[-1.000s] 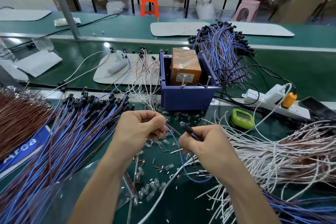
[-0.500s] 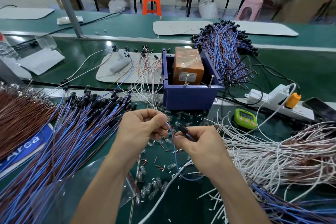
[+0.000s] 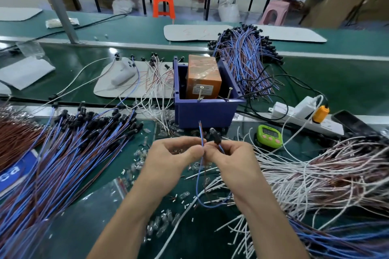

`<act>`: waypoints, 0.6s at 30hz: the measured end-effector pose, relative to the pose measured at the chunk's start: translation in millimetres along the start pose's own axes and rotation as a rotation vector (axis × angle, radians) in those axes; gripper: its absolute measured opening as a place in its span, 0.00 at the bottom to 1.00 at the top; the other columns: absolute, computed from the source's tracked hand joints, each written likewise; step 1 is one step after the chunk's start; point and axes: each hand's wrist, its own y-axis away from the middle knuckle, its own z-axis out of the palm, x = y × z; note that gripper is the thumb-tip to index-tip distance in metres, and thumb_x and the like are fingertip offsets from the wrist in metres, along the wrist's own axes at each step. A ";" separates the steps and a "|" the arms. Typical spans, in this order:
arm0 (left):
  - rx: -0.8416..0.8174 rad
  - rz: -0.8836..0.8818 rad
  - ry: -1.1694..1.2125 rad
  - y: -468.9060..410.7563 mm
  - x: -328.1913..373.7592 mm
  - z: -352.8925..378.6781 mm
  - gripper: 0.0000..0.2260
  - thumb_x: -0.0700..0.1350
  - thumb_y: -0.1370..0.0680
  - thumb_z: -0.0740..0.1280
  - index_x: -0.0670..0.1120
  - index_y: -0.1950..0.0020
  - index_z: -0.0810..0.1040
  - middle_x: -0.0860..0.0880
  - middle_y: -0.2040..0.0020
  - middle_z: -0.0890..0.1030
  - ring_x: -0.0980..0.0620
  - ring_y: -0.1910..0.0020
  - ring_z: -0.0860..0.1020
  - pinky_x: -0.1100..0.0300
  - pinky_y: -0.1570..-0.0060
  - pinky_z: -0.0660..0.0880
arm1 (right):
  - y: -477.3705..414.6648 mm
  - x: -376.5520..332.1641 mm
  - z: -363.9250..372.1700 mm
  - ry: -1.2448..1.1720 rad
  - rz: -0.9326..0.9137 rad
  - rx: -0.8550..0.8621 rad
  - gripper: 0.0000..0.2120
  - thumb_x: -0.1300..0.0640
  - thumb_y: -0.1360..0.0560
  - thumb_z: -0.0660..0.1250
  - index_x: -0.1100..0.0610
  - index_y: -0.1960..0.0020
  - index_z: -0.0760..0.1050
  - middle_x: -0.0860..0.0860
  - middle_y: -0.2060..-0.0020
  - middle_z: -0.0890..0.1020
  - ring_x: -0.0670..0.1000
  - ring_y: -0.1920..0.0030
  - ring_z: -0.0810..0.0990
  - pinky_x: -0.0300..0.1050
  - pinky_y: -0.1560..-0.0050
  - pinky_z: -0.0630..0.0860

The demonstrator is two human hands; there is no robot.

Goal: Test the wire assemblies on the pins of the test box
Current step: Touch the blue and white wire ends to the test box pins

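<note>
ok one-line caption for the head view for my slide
Left hand and right hand hold a blue wire assembly, ends up, short of the pins on the test box.

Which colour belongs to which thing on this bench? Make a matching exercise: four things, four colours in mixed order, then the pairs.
Things:
1 test box bin
2 timer
3 power strip
4 plug in the power strip

Colours:
a white
b orange
c blue
d green

Pairs: 1-c; 2-d; 3-a; 4-b
</note>
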 end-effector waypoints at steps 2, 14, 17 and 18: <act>-0.052 -0.006 0.177 -0.9 1.2 13.2 0.09 0.41 0.28 0.78 0.54 0.52 0.89 0.49 0.53 0.89 0.56 0.53 0.86 0.69 0.54 0.78 | 0.7 0.0 -3.5 -0.041 0.004 -0.008 0.09 0.60 0.23 0.74 0.51 0.61 0.87 0.51 0.68 0.85 0.45 0.65 0.81 0.33 0.60 0.77; 0.151 -0.094 0.348 -12.6 10.0 29.0 0.12 0.54 0.41 0.77 0.54 0.61 0.89 0.50 0.64 0.86 0.56 0.67 0.79 0.63 0.60 0.75 | 7.6 2.6 -25.5 -0.657 0.180 -0.039 0.09 0.66 0.30 0.69 0.57 0.58 0.87 0.59 0.61 0.85 0.42 0.80 0.64 0.36 0.70 0.65; 0.139 -0.101 0.312 -15.2 9.9 33.5 0.06 0.49 0.37 0.78 0.53 0.61 0.89 0.49 0.65 0.86 0.57 0.68 0.79 0.65 0.65 0.75 | 7.0 3.1 -28.7 -0.856 0.213 -0.090 0.12 0.59 0.29 0.67 0.61 0.54 0.87 0.58 0.60 0.85 0.44 0.79 0.64 0.37 0.70 0.66; 0.130 -0.094 0.297 -14.9 10.5 35.8 0.05 0.46 0.35 0.79 0.53 0.61 0.89 0.49 0.65 0.86 0.57 0.69 0.80 0.66 0.66 0.75 | 6.4 3.8 -28.7 -0.869 0.215 -0.091 0.13 0.57 0.26 0.65 0.63 0.53 0.87 0.59 0.60 0.85 0.45 0.78 0.65 0.38 0.71 0.67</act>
